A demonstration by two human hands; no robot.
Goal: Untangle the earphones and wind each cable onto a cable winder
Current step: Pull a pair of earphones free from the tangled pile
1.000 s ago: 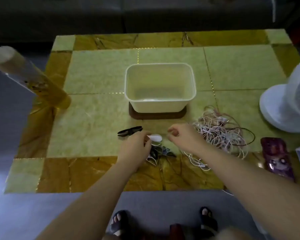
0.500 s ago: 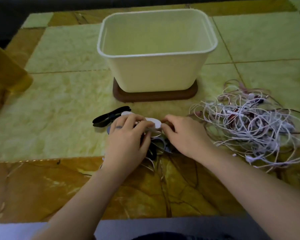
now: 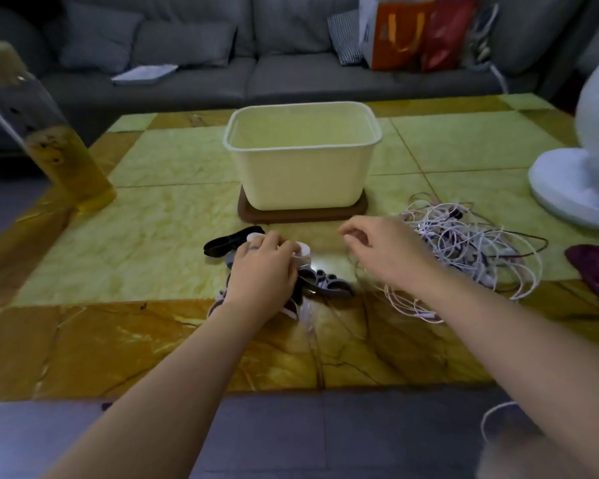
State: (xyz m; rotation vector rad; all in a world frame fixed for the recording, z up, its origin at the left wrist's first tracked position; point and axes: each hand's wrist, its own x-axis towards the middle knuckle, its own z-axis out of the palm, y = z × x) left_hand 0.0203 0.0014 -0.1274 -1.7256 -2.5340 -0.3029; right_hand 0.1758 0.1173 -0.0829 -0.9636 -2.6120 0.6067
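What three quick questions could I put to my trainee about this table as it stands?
1. True or false: the earphone tangle lies to the left of the cream tub.
2. What does the left hand hold? A) a spoon B) a white cable winder C) a cup
3. Fill in: the tub stands on a ____ mat.

Key: 1 false, it lies to the right of the tub, beside the right hand; 2 B; 3 brown.

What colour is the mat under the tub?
Dark brown mat, seen best in the head view.
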